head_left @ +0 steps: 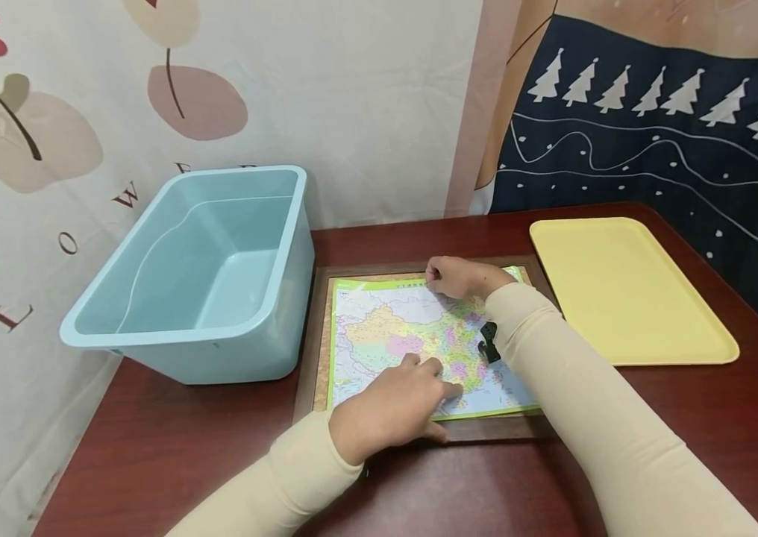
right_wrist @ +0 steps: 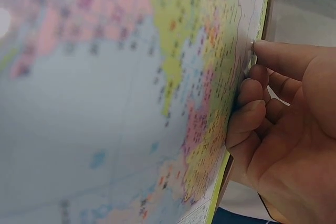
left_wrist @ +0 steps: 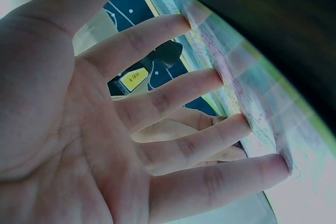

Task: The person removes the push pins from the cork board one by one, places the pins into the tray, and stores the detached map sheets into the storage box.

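Observation:
A colourful map (head_left: 386, 313) with a green border lies on a cork board (head_left: 321, 373) in a brown frame (head_left: 486, 429). My left hand (head_left: 399, 403) spreads over the map's lower part, thumb at the frame's front edge. In the left wrist view, its fingertips (left_wrist: 218, 77) press on the glossy sheet. At the map's upper edge, the fingers of my right hand (head_left: 462, 277) are curled, knuckles against the sheet. The right wrist view has a small pale pin-like thing (right_wrist: 253, 44) at the thumb tip; its exact kind I cannot tell.
A deep light-blue tub (head_left: 278, 313) stands left of the board, close to its frame. On the right lies a yellow tray (head_left: 627, 291). Everything stands on a dark red table (head_left: 218, 455), with a patterned cloth (head_left: 365, 112) behind. A black strap piece (head_left: 489, 343) shows at the right wrist.

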A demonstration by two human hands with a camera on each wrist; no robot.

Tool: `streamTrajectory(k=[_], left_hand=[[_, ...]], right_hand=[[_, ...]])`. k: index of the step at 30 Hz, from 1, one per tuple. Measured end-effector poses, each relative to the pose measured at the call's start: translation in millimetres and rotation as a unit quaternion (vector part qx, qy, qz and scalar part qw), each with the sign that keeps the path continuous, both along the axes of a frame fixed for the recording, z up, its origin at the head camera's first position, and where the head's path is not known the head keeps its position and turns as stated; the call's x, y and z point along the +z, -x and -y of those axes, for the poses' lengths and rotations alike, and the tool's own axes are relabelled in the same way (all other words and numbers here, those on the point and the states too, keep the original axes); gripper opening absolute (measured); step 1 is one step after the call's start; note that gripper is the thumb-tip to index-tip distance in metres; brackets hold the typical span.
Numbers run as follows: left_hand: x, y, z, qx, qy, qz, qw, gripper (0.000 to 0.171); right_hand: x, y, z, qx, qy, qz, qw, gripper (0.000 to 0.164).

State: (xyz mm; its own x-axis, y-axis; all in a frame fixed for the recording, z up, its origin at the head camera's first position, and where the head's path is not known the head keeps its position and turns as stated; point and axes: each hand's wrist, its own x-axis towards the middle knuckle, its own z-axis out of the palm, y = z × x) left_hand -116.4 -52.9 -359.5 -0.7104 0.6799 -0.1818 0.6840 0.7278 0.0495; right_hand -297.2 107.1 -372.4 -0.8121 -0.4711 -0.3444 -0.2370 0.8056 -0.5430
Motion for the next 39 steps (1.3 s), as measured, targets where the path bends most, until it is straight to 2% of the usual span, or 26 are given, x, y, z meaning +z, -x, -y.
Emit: streamTrajectory(k=[19, 24, 31, 39], left_hand=[[-1.9, 2.7, -0.3, -0.003, -0.005, 0.005, 1.0, 0.057], [-2.5, 2.9, -0.1, -0.005, -0.008, 0.004, 0.9999, 0.056], [-0.8, 3.2, -0.1, -0.006, -0.006, 0.002, 1.0, 0.056], [-1.0, 2.4, -0.3, -0.007, -0.004, 0.003, 1.0, 0.057]], right_hand=[[-0.1, 1.0, -1.9, -0.019, 0.016, 0.008, 1.0, 0.01], [-1.9, 0.7, -4.4, -0.026, 0.034, 0.012, 0.999, 0.012], [-2.6, 1.3, -8.0, -0.047, 0.069, 0.041, 0.996, 0.014], [-3.9, 0.2, -14.4, -0.05, 0.099, 0.052, 0.992, 0.015]])
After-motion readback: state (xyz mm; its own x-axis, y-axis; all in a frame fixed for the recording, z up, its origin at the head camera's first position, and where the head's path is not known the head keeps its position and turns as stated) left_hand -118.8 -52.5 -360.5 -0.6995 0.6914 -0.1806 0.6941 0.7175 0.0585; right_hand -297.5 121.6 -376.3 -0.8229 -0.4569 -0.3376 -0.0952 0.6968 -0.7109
